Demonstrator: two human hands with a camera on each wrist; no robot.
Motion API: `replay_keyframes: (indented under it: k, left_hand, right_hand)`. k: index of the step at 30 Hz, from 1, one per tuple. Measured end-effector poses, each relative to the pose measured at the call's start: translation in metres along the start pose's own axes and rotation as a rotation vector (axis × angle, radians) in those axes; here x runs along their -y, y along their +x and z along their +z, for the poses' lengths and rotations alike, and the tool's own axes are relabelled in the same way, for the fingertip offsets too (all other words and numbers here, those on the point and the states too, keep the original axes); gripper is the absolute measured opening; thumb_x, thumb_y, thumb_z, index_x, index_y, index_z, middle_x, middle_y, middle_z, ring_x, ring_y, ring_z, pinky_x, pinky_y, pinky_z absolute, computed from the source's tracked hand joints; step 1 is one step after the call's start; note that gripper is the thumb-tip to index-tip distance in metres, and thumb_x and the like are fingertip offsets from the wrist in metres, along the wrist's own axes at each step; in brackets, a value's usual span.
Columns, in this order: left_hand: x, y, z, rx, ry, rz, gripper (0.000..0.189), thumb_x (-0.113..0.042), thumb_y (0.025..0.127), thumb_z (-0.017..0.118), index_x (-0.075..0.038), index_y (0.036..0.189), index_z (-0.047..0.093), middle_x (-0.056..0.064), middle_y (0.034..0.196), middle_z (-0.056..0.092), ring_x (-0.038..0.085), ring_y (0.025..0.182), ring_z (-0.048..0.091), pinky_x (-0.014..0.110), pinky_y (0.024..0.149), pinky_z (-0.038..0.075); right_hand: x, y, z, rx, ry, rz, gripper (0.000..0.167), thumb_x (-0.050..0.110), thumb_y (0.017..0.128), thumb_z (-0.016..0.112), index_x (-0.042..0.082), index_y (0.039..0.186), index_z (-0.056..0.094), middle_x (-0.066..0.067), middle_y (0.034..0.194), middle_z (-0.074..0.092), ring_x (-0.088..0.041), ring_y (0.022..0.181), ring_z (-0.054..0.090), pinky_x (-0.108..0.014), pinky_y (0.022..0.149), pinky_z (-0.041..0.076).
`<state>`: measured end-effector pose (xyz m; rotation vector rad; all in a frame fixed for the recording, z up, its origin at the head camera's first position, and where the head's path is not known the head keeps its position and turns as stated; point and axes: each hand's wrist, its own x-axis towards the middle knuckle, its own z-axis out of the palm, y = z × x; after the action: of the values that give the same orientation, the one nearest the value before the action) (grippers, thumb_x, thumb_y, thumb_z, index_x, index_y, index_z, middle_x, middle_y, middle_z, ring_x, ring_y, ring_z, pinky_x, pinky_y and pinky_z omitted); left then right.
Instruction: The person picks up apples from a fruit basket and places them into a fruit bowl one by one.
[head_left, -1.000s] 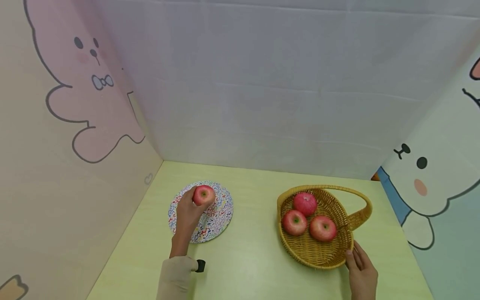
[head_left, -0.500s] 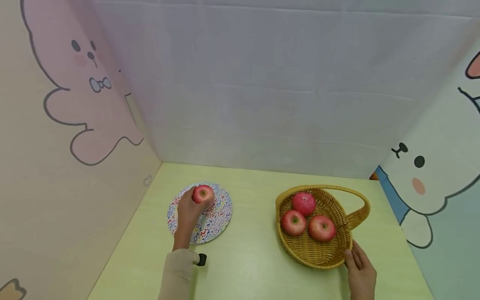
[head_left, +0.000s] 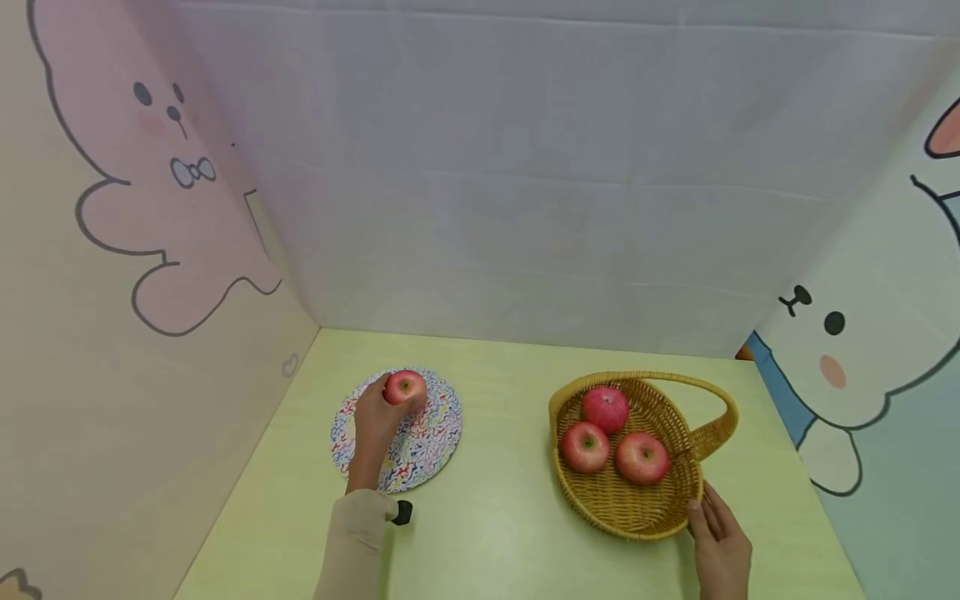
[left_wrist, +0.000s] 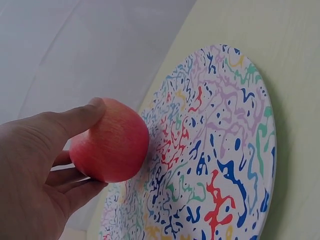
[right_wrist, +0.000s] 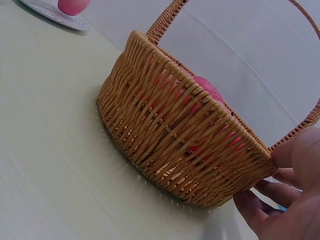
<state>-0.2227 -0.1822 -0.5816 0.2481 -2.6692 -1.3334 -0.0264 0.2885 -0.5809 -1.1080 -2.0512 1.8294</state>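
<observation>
My left hand holds a red apple over the round plate, which has a pattern of colourful squiggles. In the left wrist view the thumb lies on one side of the apple and the fingers curl on the other, with the apple close to the plate's surface. At the right, my right hand grips the near right side of a yellow-brown wicker basket. Its thumb is at the rim and its fingers are against the woven wall. Three red apples lie inside.
The basket's tall handle arches over its far side. Pale yellow-green tabletop lies between plate and basket. A white cloth wall stands behind, with cartoon-printed walls at left and right.
My left wrist and sleeve have moved slightly forward, and the held apple sits a little nearer the plate's far rim. The right hand keeps its grip; the head view has shifted slightly.
</observation>
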Motion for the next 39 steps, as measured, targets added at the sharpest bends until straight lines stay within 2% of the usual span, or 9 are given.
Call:
replay_keyframes:
  k: [9,17,24,34,39]
  left_hand:
    - [0.0043,0.0035,-0.0004,0.03,-0.028,-0.03,0.073,-0.028,0.089,0.084,0.002,0.148,0.053,0.026,0.145,0.06,0.043,0.132,0.06,0.057,0.109,0.052]
    - [0.0019,0.0045,-0.003,0.09,-0.007,-0.033,0.075,-0.025,0.093,0.079,0.005,0.153,0.045,0.028,0.153,0.052,0.046,0.139,0.053,0.058,0.113,0.047]
    - [0.0005,0.0044,-0.0027,0.104,0.016,-0.031,0.077,-0.025,0.095,0.077,0.006,0.156,0.04,0.03,0.156,0.048,0.048,0.143,0.049,0.06,0.115,0.045]
    - [0.004,0.0037,-0.0029,0.084,0.011,-0.027,0.078,-0.027,0.096,0.075,0.002,0.158,0.039,0.028,0.156,0.049,0.047,0.141,0.05,0.059,0.112,0.048]
    - [0.007,0.0017,-0.0058,0.022,0.024,0.018,0.072,-0.029,0.096,0.074,-0.004,0.156,0.044,0.024,0.154,0.051,0.045,0.141,0.05,0.061,0.114,0.046]
  right_hand:
    - [-0.0016,0.0003,0.0004,-0.009,0.007,-0.013,0.058,0.027,0.107,0.058,0.008,0.159,0.042,-0.024,0.155,0.038,0.035,0.077,0.047,0.002,0.071,0.046]
    - [-0.0025,-0.0006,-0.0008,-0.003,0.001,0.005,0.059,0.029,0.108,0.057,0.009,0.16,0.04,-0.024,0.157,0.039,0.035,0.076,0.046,0.002,0.071,0.046]
    - [-0.0018,-0.0013,-0.0018,0.019,-0.004,-0.008,0.059,0.031,0.108,0.055,0.011,0.161,0.039,-0.024,0.16,0.04,0.034,0.083,0.047,0.002,0.072,0.046]
    - [-0.0024,-0.0006,-0.002,0.009,-0.017,-0.005,0.059,0.032,0.108,0.055,0.013,0.162,0.038,-0.021,0.162,0.041,0.03,0.097,0.05,0.003,0.075,0.046]
    - [-0.0032,-0.0004,-0.001,0.007,0.0,-0.007,0.06,0.031,0.108,0.055,0.011,0.162,0.038,-0.024,0.161,0.04,0.034,0.086,0.048,0.002,0.073,0.046]
